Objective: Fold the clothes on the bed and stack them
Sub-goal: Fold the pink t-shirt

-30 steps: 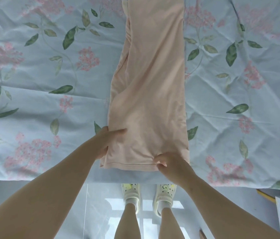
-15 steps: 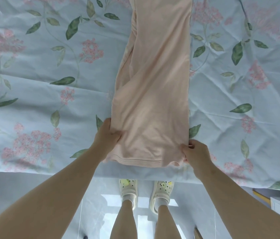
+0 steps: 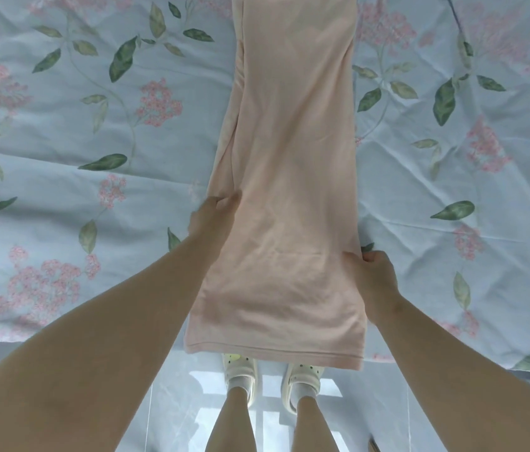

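The peach garment (image 3: 289, 190) lies as a long strip down the bed (image 3: 94, 132), near hem hanging past the near edge. Left hand (image 3: 210, 220) pinches its left edge, right hand (image 3: 376, 275) grips the right edge, I'd guess to fold the near end over evenly.

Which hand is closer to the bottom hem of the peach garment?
Right. The right hand pinches the right edge a short way up from the hem; the left hand grips the left edge farther up the peach garment.
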`<action>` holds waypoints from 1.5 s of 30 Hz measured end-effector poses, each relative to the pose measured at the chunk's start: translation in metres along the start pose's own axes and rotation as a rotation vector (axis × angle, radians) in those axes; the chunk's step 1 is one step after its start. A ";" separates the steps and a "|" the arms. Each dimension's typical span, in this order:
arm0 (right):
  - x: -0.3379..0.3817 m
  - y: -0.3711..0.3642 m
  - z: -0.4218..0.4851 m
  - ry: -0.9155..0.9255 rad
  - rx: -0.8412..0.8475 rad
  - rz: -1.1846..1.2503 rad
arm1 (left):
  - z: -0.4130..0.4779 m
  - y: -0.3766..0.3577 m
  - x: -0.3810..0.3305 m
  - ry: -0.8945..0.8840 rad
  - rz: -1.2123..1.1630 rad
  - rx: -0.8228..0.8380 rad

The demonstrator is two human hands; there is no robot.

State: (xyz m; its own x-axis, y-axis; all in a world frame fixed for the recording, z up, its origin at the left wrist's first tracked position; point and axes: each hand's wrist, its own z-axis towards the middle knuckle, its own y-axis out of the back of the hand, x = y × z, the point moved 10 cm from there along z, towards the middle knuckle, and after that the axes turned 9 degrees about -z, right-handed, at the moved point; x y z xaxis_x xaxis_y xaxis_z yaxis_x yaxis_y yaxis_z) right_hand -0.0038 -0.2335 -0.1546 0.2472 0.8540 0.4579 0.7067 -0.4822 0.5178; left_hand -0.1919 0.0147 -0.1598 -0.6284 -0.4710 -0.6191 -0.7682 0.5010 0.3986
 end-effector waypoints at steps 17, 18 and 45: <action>-0.013 -0.019 0.049 -0.164 0.106 0.018 | 0.065 0.043 -0.071 -0.178 -0.022 -0.279; -0.012 -0.020 0.049 -0.167 0.113 0.020 | 0.063 0.043 -0.065 -0.165 -0.023 -0.233; 0.079 0.034 0.009 0.233 0.272 0.329 | -0.020 0.034 -0.050 -0.060 -0.399 0.266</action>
State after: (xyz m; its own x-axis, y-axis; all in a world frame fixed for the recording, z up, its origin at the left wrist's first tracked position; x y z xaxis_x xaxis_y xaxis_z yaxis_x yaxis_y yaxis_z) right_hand 0.0458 -0.1805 -0.1070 0.3536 0.5830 0.7315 0.7711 -0.6244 0.1249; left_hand -0.1893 0.0406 -0.1020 -0.2763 -0.6253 -0.7298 -0.8852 0.4613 -0.0601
